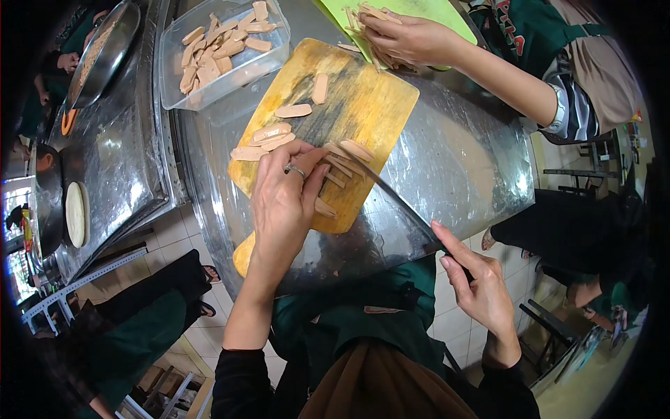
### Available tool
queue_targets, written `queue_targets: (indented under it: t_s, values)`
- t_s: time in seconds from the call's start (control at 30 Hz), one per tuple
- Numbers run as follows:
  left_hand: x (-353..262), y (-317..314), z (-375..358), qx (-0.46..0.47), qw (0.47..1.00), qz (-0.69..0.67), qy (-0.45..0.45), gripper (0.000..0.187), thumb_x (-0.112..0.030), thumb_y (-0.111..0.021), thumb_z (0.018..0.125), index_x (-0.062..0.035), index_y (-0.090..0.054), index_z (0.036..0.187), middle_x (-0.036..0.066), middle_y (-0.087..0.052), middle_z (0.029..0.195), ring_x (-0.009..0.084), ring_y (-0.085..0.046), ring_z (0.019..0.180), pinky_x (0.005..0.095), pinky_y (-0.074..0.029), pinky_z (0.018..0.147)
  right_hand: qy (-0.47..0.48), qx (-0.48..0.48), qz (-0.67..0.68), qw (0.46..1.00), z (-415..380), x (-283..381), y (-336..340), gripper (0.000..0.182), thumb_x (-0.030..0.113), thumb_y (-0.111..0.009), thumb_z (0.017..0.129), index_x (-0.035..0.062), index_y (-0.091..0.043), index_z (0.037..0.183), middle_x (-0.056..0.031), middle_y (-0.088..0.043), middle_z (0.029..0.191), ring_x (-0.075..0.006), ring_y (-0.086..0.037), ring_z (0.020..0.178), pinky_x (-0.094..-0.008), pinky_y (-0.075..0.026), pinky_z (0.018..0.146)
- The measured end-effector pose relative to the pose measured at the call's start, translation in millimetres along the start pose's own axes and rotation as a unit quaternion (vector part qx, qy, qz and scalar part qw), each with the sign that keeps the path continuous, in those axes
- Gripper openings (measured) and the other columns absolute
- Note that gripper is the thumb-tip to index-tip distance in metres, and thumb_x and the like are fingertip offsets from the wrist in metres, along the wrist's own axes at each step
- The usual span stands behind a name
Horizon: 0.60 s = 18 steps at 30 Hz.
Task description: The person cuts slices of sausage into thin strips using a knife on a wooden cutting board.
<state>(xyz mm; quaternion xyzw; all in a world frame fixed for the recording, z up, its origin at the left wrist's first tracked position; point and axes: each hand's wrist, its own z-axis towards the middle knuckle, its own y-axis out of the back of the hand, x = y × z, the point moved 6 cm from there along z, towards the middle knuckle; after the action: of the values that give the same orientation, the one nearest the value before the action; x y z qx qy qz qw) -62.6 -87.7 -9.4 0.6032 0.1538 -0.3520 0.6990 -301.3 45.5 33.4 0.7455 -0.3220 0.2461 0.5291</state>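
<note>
Tan slices (292, 110) lie on the yellow cutting board (370, 91), some beside the knife (398, 199).

From my remote seat I see the left hand (283, 192) over the board's near half, fingers bunched close to the blade; whether they pinch a slice I cannot tell. The right hand (481, 286), near right, has its fingers wrapped round the knife's handle, index finger stretched forward. More slices sit in a clear container (244, 75), far left on the metal surface (453, 160); far right, a co-worker's hand (412, 38) holds thin strips.
</note>
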Motion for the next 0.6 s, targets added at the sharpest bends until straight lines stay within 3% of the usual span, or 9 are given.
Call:
queue_targets:
  t_s: [0.1,0.3,0.43,0.47,0.57,0.6]
  values:
    - [0.1,-0.9,5.4,0.019,1.0,0.003,-0.002,0.015,-0.01,-0.075,0.09,-0.0041,-0.075,0.104,0.009,-0.068,0.11,0.0314,-0.063,0.106,0.0403,-0.049,0.092,-0.015,-0.022,0.012,1.0,0.8,-7.6,3.8,0.05,0.002,-0.062,0.099,0.0148,-0.06,0.147,-0.0206,-0.071,0.126,-0.0403,-0.074,0.101,-0.0383,-0.058,0.084]
    - [-6.4,10.7,16.1,0.067,0.997,0.005,-0.027,0.011,-0.009,-0.075,0.09,-0.002,-0.073,0.098,0.01,-0.069,0.105,0.0327,-0.064,0.102,0.0407,-0.049,0.091,-0.02,-0.001,0.046,0.999,0.7,-8.3,2.5,0.049,0.002,-0.061,0.099,0.0133,-0.06,0.147,-0.0208,-0.068,0.131,-0.0394,-0.072,0.108,-0.0384,-0.058,0.086]
    - [-0.1,35.4,7.2,0.026,0.999,-0.021,-0.025,0.01,-0.009,-0.075,0.089,-0.0038,-0.073,0.098,0.01,-0.071,0.098,0.0299,-0.066,0.095,0.0397,-0.051,0.084,-0.011,0.01,0.047,0.999,-4.9,-6.6,0.4,0.052,0.002,-0.062,0.099,0.0166,-0.059,0.148,-0.0217,-0.071,0.124,-0.0377,-0.076,0.095,-0.0391,-0.058,0.08]
    - [4.8,40.6,3.7,0.032,0.998,-0.038,0.05,0.012,-0.009,-0.076,0.09,-0.0026,-0.073,0.099,0.012,-0.071,0.089,0.0288,-0.067,0.086,0.0382,-0.052,0.08,-0.016,0.022,0.044,0.999,-5.2,-4.0,0.1,0.052,0.002,-0.062,0.099,0.0175,-0.058,0.149,-0.0218,-0.073,0.12,-0.0369,-0.076,0.089,-0.0396,-0.059,0.078]
    - [19.3,40.9,-2.7,0.055,0.991,-0.063,0.101,0.014,-0.011,-0.076,0.092,-0.0009,-0.072,0.101,0.013,-0.07,0.085,0.0272,-0.066,0.079,0.0368,-0.052,0.076,0.027,0.029,0.029,0.999,-4.3,-1.6,-8.2,0.055,0.003,-0.063,0.098,0.02,-0.057,0.151,-0.0207,-0.076,0.104,-0.0355,-0.075,0.075,-0.0418,-0.058,0.071]
    - [22.6,38.8,-4.3,0.058,0.992,-0.065,0.093,0.016,-0.012,-0.076,0.093,-0.0004,-0.072,0.103,0.013,-0.069,0.083,0.023,-0.064,0.076,0.0347,-0.051,0.074,0.049,0.027,0.022,0.998,-4.1,-0.3,-10.4,0.056,0.003,-0.063,0.098,0.0208,-0.056,0.151,-0.0201,-0.077,0.098,-0.0351,-0.073,0.07,-0.0427,-0.058,0.069]
